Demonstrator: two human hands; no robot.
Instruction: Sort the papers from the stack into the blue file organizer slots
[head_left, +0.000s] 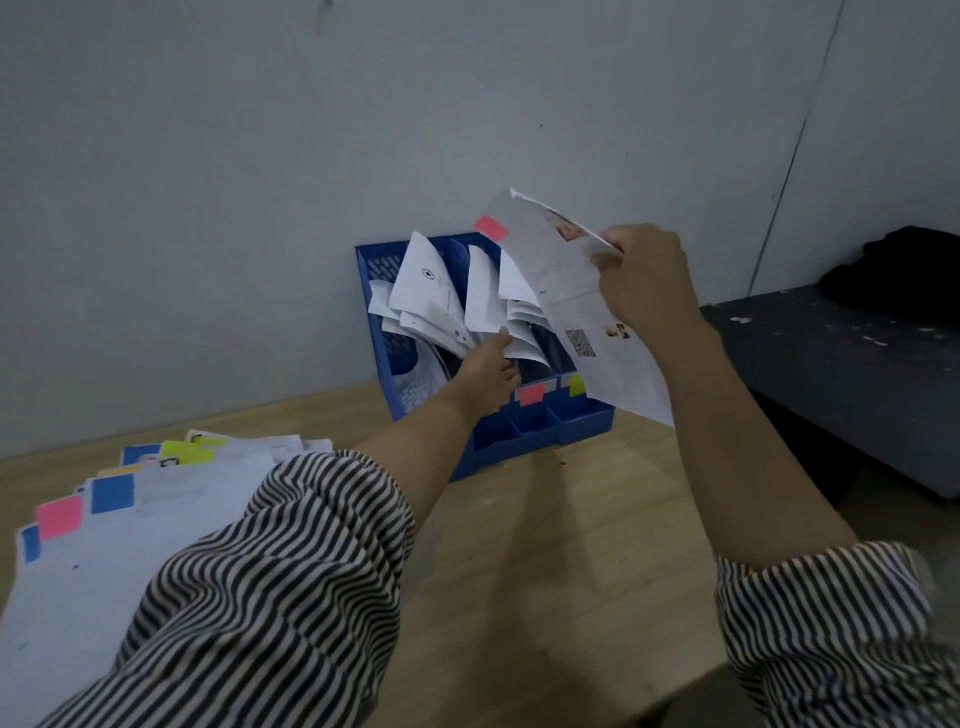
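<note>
The blue file organizer (524, 441) stands against the wall, its slots holding several white papers (431, 291). Pink and yellow tags mark its front slots. My right hand (644, 280) grips a printed sheet (582, 312) with a pink tag at its top corner, held tilted above the organizer's right side. My left hand (491, 374) reaches into the middle slots, fingers pinching the edge of the papers there. The stack of papers (130, 530) with pink, blue and yellow tags lies at the left of the wooden table, partly hidden by my striped sleeve.
A dark grey bench (852, 374) stands to the right of the table, with a black bundle (904, 275) on it. The grey wall rises directly behind the organizer. Bare wood (571, 545) shows between my arms.
</note>
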